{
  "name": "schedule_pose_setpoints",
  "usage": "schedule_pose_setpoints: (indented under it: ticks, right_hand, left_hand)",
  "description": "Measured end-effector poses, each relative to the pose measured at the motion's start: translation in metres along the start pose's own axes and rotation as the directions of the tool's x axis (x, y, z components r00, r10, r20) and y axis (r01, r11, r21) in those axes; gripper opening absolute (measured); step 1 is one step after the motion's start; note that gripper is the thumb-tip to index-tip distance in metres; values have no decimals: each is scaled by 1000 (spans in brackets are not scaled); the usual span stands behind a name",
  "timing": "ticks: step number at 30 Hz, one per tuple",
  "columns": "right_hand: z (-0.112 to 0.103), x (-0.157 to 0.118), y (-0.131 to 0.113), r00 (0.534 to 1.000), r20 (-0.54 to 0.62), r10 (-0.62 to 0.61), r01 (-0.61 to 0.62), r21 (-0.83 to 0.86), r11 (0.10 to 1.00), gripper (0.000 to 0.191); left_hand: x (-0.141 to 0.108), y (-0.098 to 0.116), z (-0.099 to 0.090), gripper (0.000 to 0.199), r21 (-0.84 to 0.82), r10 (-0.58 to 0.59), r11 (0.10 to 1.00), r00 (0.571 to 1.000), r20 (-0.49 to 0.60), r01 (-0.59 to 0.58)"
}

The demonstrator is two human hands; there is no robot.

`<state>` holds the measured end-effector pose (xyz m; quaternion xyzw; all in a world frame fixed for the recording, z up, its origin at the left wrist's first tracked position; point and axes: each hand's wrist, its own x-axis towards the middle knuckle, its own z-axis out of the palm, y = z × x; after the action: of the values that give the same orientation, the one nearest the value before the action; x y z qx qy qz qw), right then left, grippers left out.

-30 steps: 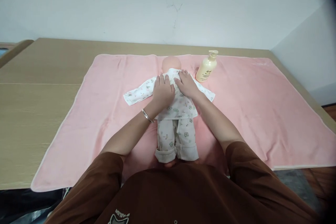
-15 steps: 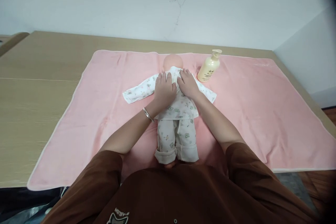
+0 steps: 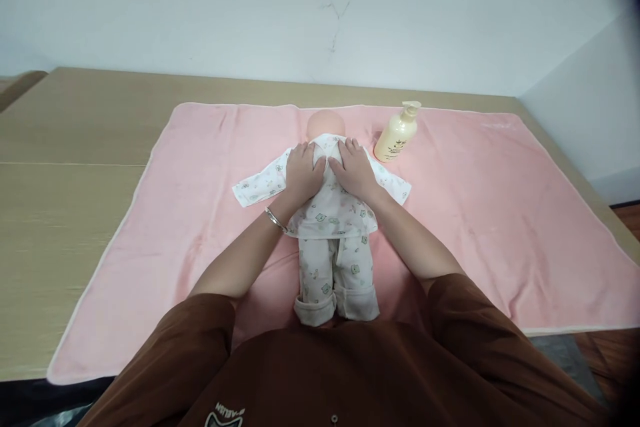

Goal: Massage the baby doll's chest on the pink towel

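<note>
A baby doll lies on a pink blanket (image 3: 460, 213), its bald head (image 3: 326, 124) pointing away from me. It wears a white printed top (image 3: 330, 210) with the sleeves spread to both sides, and matching trousers (image 3: 315, 270) with turned-up cuffs. My left hand (image 3: 305, 175) rests flat on the left upper part of the top, fingers stretched toward the shoulder. Opposite it, my right hand (image 3: 354, 170) lies on the right upper part, also with extended fingers. The two thumbs point toward each other near the middle. Neither hand grips anything.
A cream pump bottle (image 3: 397, 133) stands on the blanket to the right of the doll's head. Under the blanket is a wooden table (image 3: 70, 213), its far edge against a pale wall (image 3: 200, 13).
My left hand has shifted slightly left and my hands lie more evenly, with thumbs now angled inward on the doll's top. The view has tilted up a little. The bottle stays in place.
</note>
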<state>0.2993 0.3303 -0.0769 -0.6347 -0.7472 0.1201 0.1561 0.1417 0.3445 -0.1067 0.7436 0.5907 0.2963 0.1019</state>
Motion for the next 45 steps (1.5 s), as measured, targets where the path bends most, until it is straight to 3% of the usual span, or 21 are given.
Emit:
schedule_pose_setpoints:
  ticks: [3, 11, 20, 27, 31, 34, 36, 41, 45]
  right_hand:
    - [4, 2, 4, 1000, -12, -4, 4, -20, 1000, 67]
    - [0, 1, 8, 997, 7, -77, 78, -32, 996, 64]
    - [-7, -41, -32, 985, 30, -169, 172, -169, 970, 61]
    - [-13, -7, -6, 995, 60, -82, 84, -18, 996, 59]
    - [-8, -14, -12, 999, 33, -22, 24, -77, 997, 63]
    - [-1, -35, -28, 997, 0, -81, 81, -116, 990, 63]
    - [0, -41, -32, 992, 6, -125, 125, -106, 986, 64]
    - [-11, -12, -7, 994, 69, -85, 84, 20, 996, 60]
    - [-5, -3, -2, 1000, 5, -20, 19, 13, 1000, 63]
  left_hand:
    - [-4, 4, 0, 54, 8, -8, 1000, 1000, -9, 8]
    - [-37, 40, -6, 56, 36, 23, 999, 1000, 2, -23]
    - [-3, 4, -6, 48, -36, 3, 999, 1000, 27, -2]
    - [-36, 33, -4, 54, 32, 37, 999, 999, -28, -36]
    - [-22, 21, -5, 51, 0, 25, 1000, 1000, 6, -25]
    - [-3, 5, -9, 45, -27, 9, 1000, 998, 61, -7]
    - [-2, 6, -13, 45, -8, -9, 1000, 998, 66, 9]
    - [-32, 36, -15, 56, 93, 15, 995, 999, 40, -18]
    - [-28, 27, -10, 56, 43, 29, 999, 998, 49, -31]
